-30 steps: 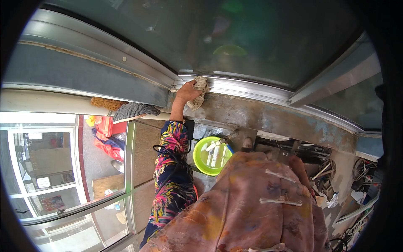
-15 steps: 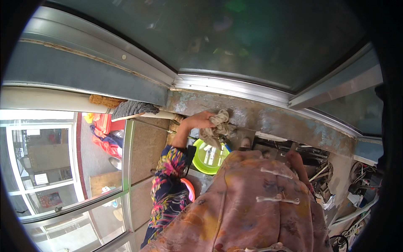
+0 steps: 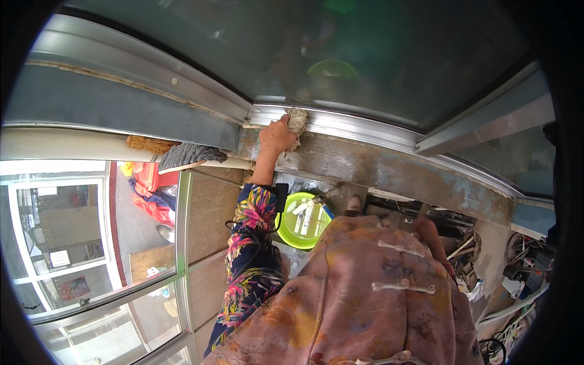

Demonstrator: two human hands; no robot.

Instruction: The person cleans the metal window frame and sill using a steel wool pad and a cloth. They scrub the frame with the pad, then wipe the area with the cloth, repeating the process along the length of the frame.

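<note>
My left hand (image 3: 277,137) is closed around a crumpled, greyish-white rag (image 3: 297,123). It presses the rag onto the silver metal window track (image 3: 340,124), near its left end. Part of the rag hangs over the stained ledge (image 3: 365,159) below. Past my left forearm stands a lime-green basin (image 3: 283,226) with water in it, and a tap (image 3: 317,199) reaches over its rim. Down at my right side, beside the pink patterned apron, my right hand (image 3: 427,230) shows only in part, dim and small, so its fingers cannot be made out.
A dark window pane (image 3: 389,61) rises above the track. On the left, a grey mop head (image 3: 191,156) and an orange-brown brush (image 3: 152,144) lie along a pale pipe (image 3: 73,143). Clutter with cables (image 3: 517,316) fills the lower right, and a glazed door frame (image 3: 182,243) stands at left.
My left hand has carried the rag up and to the left, from above the basin onto the window track. More of the basin and tap shows now. My right hand has barely moved.
</note>
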